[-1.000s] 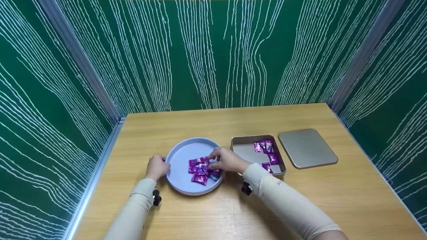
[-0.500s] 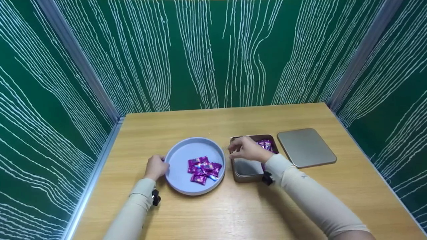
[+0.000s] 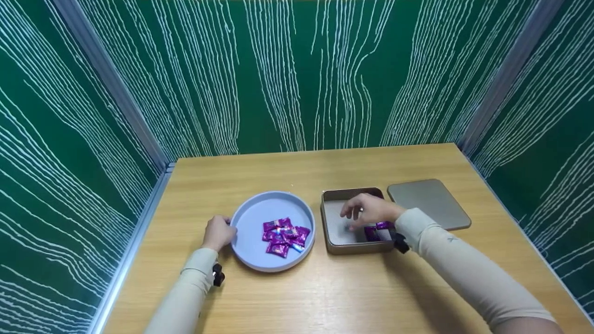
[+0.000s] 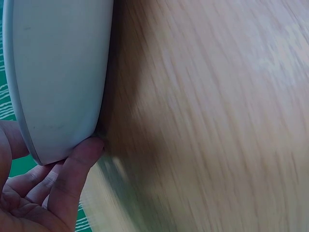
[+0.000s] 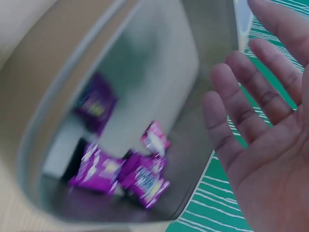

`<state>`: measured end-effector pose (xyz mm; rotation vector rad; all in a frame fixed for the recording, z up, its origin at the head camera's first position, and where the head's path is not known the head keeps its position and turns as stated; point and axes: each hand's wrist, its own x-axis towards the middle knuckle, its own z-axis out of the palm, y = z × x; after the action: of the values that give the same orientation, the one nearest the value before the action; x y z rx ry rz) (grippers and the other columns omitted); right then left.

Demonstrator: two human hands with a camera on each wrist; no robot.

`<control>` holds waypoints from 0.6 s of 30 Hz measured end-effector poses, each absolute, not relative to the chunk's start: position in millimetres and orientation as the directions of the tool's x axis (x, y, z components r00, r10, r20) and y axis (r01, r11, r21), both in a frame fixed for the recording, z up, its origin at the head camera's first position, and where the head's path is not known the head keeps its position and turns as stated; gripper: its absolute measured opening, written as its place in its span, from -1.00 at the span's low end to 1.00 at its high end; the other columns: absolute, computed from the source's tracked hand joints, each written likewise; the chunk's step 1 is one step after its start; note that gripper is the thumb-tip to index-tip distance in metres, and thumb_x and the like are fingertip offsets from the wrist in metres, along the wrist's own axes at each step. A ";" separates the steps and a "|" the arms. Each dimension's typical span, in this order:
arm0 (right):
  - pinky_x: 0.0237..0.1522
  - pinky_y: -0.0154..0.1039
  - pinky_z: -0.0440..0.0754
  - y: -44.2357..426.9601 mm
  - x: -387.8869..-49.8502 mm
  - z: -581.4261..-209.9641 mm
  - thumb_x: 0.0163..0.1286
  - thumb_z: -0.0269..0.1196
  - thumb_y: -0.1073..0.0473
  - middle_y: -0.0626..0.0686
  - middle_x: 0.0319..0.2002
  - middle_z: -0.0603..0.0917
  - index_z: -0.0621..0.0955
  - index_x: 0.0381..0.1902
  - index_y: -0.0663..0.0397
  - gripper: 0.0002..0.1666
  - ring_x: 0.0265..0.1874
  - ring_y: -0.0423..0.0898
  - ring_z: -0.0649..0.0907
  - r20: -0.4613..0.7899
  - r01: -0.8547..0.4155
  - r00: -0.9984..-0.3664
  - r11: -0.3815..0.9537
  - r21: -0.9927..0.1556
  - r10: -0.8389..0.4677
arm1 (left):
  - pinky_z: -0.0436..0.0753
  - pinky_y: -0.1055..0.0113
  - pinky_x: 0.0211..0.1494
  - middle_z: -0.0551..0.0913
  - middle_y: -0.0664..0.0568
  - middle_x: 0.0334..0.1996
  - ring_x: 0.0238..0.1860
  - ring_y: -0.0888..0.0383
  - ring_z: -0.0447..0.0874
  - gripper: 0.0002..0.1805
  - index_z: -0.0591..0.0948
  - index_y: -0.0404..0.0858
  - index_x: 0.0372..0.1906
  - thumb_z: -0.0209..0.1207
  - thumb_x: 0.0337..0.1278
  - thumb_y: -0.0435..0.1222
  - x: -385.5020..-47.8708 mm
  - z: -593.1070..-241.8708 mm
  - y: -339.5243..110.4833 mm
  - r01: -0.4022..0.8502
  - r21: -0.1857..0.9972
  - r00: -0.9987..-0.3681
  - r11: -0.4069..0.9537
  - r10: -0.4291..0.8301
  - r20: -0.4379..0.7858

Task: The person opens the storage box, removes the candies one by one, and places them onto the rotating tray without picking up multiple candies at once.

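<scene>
In the head view a round pale-blue plate [image 3: 250,222] with a raised rim holds several purple wrapped candies [image 3: 277,249]. My left hand [image 3: 218,233] grips the plate's left edge; the left wrist view shows fingers and thumb on either side of the rim [image 4: 58,96]. My right hand [image 3: 369,209] hovers over the square metal tin [image 3: 359,248], fingers spread, holding nothing. The right wrist view shows that empty palm [image 5: 270,125] beside several purple candies [image 5: 99,169] and a small pink one [image 5: 155,139] in the tin. The hand partly hides the tin's contents in the head view.
A square metal lid [image 3: 429,202] lies flat to the right of the tin. The wooden table [image 3: 297,301] ends at green panels with white lines [image 3: 278,79] at the back and sides.
My right hand has moved right, from the candies on the plate to over the tin, and its fingers have spread. My left hand has stayed at the plate's edge.
</scene>
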<state>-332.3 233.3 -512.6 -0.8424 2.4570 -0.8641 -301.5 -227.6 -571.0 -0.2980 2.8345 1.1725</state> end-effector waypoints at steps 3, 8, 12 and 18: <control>0.05 -0.04 0.72 243.7 -333.1 -517.1 0.18 0.58 0.31 0.19 0.00 0.81 0.78 0.06 0.17 -0.55 0.00 0.15 0.73 -0.185 -0.444 -0.706 0.630 -0.637 -0.684 | 0.87 0.19 -0.21 0.82 -0.27 -0.19 -0.22 -0.02 0.77 -0.65 0.80 -0.48 -0.05 0.17 0.10 -0.49 -301.8 -571.7 -227.5 -0.204 0.698 -0.979 0.687 -0.156 -0.132; 0.13 0.18 0.73 259.4 -335.7 -525.6 0.12 0.59 0.33 0.14 -0.03 0.80 0.78 0.01 0.14 -0.56 0.00 0.11 0.72 -0.193 -0.494 -0.672 0.627 -0.603 -0.715 | 0.87 0.19 -0.20 0.83 -0.28 -0.15 -0.21 -0.02 0.78 -0.63 0.80 -0.48 0.00 0.16 0.11 -0.49 -300.7 -572.7 -226.3 -0.221 0.698 -0.975 0.682 -0.164 -0.148; 0.16 0.18 0.71 268.9 -336.2 -529.7 0.09 0.60 0.35 0.11 -0.01 0.79 0.77 0.02 0.10 -0.51 0.04 0.13 0.71 -0.216 -0.507 -0.666 0.645 -0.571 -0.714 | 0.87 0.20 -0.21 0.83 -0.30 -0.14 -0.21 -0.03 0.79 -0.62 0.79 -0.50 0.02 0.16 0.11 -0.50 -300.9 -572.2 -226.3 -0.220 0.704 -0.975 0.676 -0.162 -0.149; 0.19 0.19 0.74 276.9 -335.6 -531.4 0.01 0.57 0.44 0.18 0.00 0.80 0.73 0.04 0.16 -0.43 0.04 0.19 0.74 -0.237 -0.548 -0.631 0.640 -0.539 -0.739 | 0.86 0.18 -0.19 0.83 -0.29 -0.18 -0.22 -0.04 0.78 -0.62 0.79 -0.50 -0.02 0.16 0.06 -0.49 -301.4 -571.6 -226.6 -0.192 0.698 -0.981 0.690 -0.156 -0.115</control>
<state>-335.6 276.9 -531.4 -1.0116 2.4213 -0.5885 -301.4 -226.6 -571.6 -0.2928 2.8453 1.1828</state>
